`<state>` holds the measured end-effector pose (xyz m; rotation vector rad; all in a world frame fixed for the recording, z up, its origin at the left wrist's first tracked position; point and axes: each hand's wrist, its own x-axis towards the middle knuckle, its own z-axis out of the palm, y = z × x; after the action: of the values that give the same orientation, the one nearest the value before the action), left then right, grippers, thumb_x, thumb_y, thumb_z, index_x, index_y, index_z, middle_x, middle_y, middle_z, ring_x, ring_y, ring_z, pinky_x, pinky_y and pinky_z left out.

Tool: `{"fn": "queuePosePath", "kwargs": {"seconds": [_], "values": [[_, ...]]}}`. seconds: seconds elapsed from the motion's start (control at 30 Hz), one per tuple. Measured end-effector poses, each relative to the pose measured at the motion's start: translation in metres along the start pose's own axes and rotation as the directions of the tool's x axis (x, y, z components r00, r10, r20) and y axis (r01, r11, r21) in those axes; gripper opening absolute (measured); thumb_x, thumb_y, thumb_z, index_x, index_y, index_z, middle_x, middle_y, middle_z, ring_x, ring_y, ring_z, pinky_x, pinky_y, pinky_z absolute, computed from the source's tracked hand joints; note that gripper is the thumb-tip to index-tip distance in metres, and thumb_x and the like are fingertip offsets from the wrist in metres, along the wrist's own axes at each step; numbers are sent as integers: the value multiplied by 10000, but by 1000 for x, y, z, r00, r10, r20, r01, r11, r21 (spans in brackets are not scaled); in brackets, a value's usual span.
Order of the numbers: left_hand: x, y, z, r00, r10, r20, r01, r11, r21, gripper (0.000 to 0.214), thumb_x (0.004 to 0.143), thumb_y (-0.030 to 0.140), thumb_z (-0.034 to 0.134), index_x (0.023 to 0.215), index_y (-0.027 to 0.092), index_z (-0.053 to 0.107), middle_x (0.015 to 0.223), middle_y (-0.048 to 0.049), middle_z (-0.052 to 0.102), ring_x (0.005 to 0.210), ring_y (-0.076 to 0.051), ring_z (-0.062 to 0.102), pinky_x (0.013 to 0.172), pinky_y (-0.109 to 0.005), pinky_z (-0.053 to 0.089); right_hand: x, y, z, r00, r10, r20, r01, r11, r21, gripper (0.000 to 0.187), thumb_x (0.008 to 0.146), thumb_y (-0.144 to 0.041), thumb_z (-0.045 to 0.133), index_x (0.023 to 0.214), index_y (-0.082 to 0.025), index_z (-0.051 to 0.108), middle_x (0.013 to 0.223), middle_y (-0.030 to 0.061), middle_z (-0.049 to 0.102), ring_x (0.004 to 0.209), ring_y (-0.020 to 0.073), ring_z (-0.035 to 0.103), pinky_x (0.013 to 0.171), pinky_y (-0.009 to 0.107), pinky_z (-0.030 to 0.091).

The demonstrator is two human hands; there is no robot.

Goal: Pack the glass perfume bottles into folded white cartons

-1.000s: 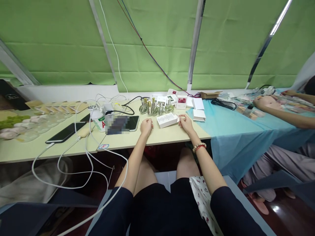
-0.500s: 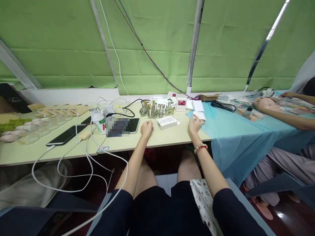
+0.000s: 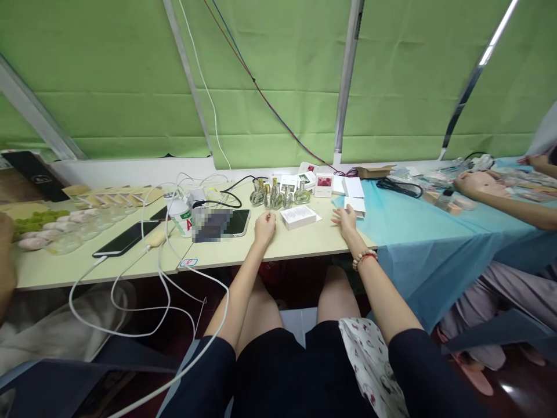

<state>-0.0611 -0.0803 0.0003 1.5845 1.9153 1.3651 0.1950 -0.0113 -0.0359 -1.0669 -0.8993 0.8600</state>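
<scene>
Now | left hand [image 3: 265,225]: curled closed on nothing, resting on table [image 3: 300,247] | right hand [image 3: 347,219]: fingers spread flat, empty, just beside flat white carton [image 3: 355,204] | white box [image 3: 298,216]: lies between both hands, touching neither | perfume bottles [image 3: 278,195]: clustered behind box.

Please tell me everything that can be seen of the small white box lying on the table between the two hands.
The white box is a small, flat, oblong carton, seemingly card, with faint print too small to read. It lies flat and slightly askew on the pale table, apparently closed, just before the glass bottles. The left hand and the right hand flank it; neither touches it.
</scene>
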Motion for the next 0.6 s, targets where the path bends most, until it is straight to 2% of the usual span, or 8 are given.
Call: {"fn": "queuePosePath", "kwargs": {"seconds": [0.13, 0.3, 0.37, 0.47, 0.6], "values": [[-17, 12, 3, 968, 230, 100, -238, 968, 76, 171, 768, 293, 445, 657, 212, 546, 600, 0, 563, 615, -156, 518, 623, -248, 344, 1, -3, -2, 998, 48, -33, -45, 993, 109, 416, 746, -250, 511, 1160, -205, 507, 1178, 97, 509, 964, 172, 649, 495, 185, 567], [-36, 25, 16, 896, 353, 269, -394, 912, 117, 133, 698, 271, 541, 583, 205, 553, 569, -4, 559, 597, -149, 505, 643, -249, 342, 0, -2, -3, 987, 104, -121, -78, 976, 205, 536, 645, -199, 641, 1161, -208, 499, 1277, 105, 481, 921, 156, 652, 519, 186, 569], [-36, 27, 20, 889, 355, 289, -402, 908, 122, 182, 710, 275, 531, 547, 198, 549, 567, -15, 567, 607, -154, 508, 639, -253, 343, 1, -2, -4, 982, 120, -146, -82, 967, 240, 533, 626, -194, 667, 1139, -199, 519, 1197, 87, 542, 862, 131, 655, 542, 173, 561], [-30, 26, 21, 904, 323, 279, -365, 924, 114, 257, 753, 284, 473, 537, 188, 575, 540, -22, 558, 591, -157, 500, 613, -261, 335, 2, -4, -8, 980, 129, -150, -82, 956, 282, 458, 668, -251, 656, 1109, -186, 549, 973, 40, 619, 755, 95, 638, 538, 154, 529], [-22, 21, 21, 913, 271, 307, -295, 955, 34, 209, 717, 300, 518, 607, 178, 648, 490, -4, 547, 524, -137, 479, 567, -250, 336, -1, -13, -8, 989, 127, -71, -98, 943, 317, 417, 701, -345, 651, 1083, -193, 580, 755, -21, 587, 531, 45, 521, 415, 129, 416]]}}
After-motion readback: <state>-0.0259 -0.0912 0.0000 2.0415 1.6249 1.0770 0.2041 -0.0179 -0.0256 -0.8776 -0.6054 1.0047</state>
